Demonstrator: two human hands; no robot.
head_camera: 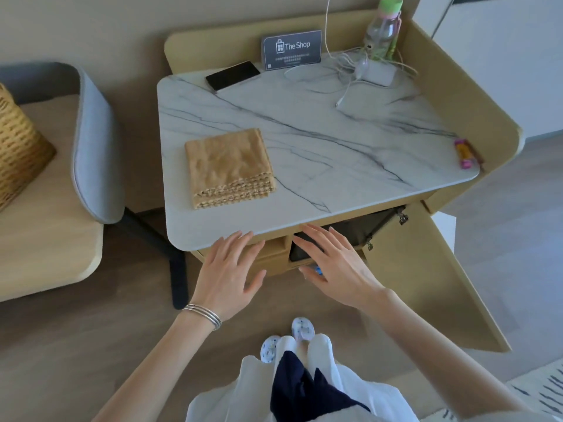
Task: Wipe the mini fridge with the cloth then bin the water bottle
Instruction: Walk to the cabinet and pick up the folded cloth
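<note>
Two hands, both empty, fingers spread wide. Left hand (pixel 227 274) hovers palm-down just below the front edge of the marble top (pixel 320 141); right hand (pixel 336 266) likewise, over the open cabinet bay beneath.

Cloth (pixel 228 166) sits folded on the top's front-left area, well ahead of the left fingertips, not touched. Looks like a soft waffle weave, several layers, light and floppy; judgement: it'll sag and unfold if lifted by one corner, so pinch the whole stack at the near edge or scoop it flat.

Fridge (pixel 341 236): probably the dark box in the bay, door (pixel 432 269) swung out to the right. Mostly hidden, can't confirm.

Bottle (pixel 384 27) stands upright at the back-right corner by a tangle of cables (pixel 350 71). Clear plastic, green cap, looks near empty, so light and tippy; grab mid-body, mind the cables. A blue bit shows by the right fingers, can't tell what.

Nothing started yet; cloth first.
</note>
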